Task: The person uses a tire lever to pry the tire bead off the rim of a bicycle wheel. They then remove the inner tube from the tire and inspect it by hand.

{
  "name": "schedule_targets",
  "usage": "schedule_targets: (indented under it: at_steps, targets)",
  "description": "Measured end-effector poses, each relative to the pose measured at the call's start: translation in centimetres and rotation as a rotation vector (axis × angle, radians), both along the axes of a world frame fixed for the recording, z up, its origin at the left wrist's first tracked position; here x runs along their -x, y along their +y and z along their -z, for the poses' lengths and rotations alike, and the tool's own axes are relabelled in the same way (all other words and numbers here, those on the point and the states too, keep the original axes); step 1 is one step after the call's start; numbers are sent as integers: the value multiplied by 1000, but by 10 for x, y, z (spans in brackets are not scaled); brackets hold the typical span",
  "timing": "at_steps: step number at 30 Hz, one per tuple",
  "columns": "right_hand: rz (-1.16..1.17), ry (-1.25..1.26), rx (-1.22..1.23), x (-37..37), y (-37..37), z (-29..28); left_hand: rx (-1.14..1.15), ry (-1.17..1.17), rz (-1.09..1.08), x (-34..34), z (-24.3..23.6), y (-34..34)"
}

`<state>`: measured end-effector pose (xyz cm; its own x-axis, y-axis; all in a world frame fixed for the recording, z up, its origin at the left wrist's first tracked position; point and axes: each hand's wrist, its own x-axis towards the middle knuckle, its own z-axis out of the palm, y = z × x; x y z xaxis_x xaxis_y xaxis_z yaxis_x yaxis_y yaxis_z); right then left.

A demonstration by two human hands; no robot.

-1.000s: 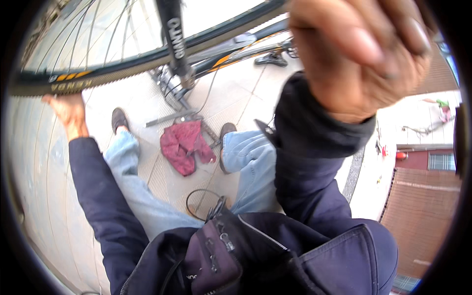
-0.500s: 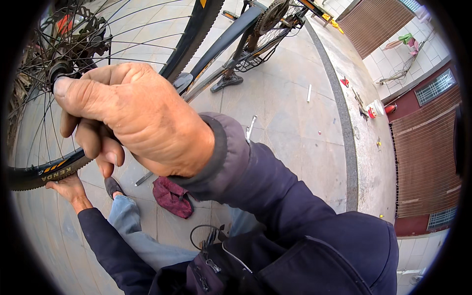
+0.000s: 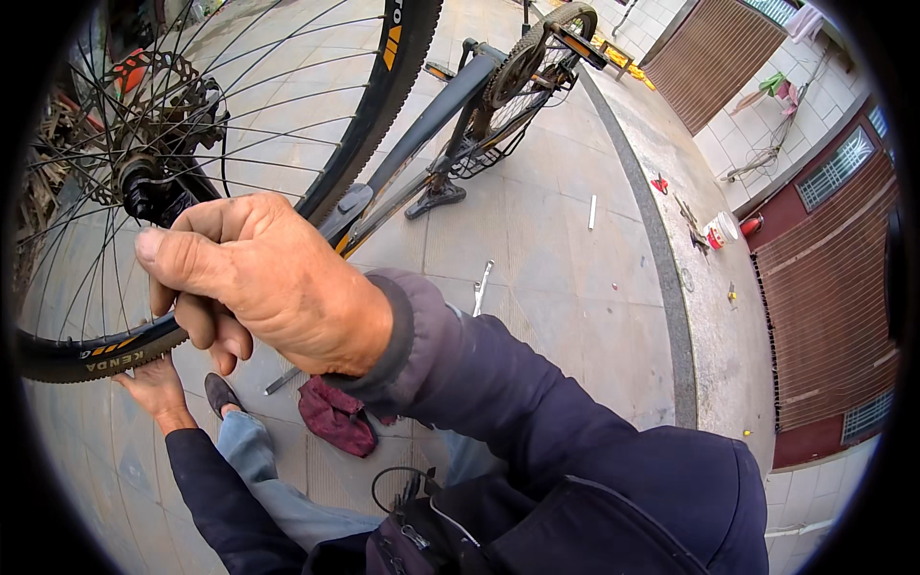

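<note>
An upturned bicycle wheel with a black knobbly tyre (image 3: 396,72) and thin spokes fills the upper left. At its middle sit a black hub (image 3: 144,182) and a brake disc (image 3: 165,88). My left hand (image 3: 158,391) grips the tyre's near lower edge from below, its fingers partly hidden behind the rubber. Just below and right of the hub, my right hand (image 3: 273,287) is closed, thumb against the bent forefinger and the other fingers curled. Whatever it may pinch is hidden. The grey bicycle frame (image 3: 431,120) stretches away behind the wheel.
On the paving lie a silver spanner (image 3: 483,286), a dark red cloth (image 3: 335,417), a metal bar (image 3: 281,381) and a pale strip (image 3: 592,212). A black cable or hose (image 3: 388,474) lies near my legs. Beyond a grey kerb line stands a white bucket (image 3: 721,230).
My right hand has moved down and slightly right, away from the hub, which now shows more fully. The view has shifted a little. My left hand stays on the tyre.
</note>
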<state>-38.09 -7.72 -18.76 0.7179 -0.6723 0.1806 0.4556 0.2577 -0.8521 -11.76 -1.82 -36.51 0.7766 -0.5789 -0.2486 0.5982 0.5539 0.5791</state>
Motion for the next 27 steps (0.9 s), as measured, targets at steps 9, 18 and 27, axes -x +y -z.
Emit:
schedule_targets:
  at_steps: [9, 18, 27]
  targets:
    - [3, -42, -6, 0, -3, -6, -75, -64, -44, 15, -7, 0]
    - [35, -187, 40, -13, -9, 6, -131, -224, 3, 21, -6, 4]
    - [141, -168, 117, 1, -9, 2, -109, -214, 52, 3, 18, -6]
